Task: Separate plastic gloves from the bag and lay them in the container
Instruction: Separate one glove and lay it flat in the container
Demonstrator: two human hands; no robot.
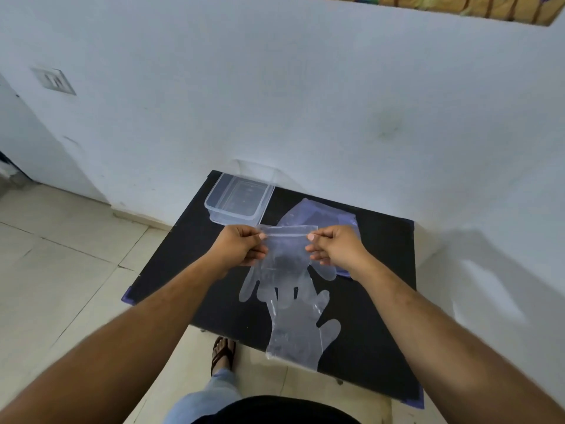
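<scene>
Black rectangular table (pixel 382 301) against white wall, thin clear plastic glove (pixel 287 258) pinched at cuff by left hand (pixel 241 249) and right hand (pixel 336 247), clear rectangular plastic container (pixel 214 206) at 11 o'clock

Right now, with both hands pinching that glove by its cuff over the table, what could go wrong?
The held glove is thin and limp; pulled apart by the left hand and right hand, either grip may slip or stretch it. The loose glove overhangs the table edge and could slide off. The container sits far back, so the carry could drag other gloves.

black table (pixel 382 301), wall switch (pixel 53 81), tiled floor (pixel 61 255), sandalled foot (pixel 222 351)
</scene>
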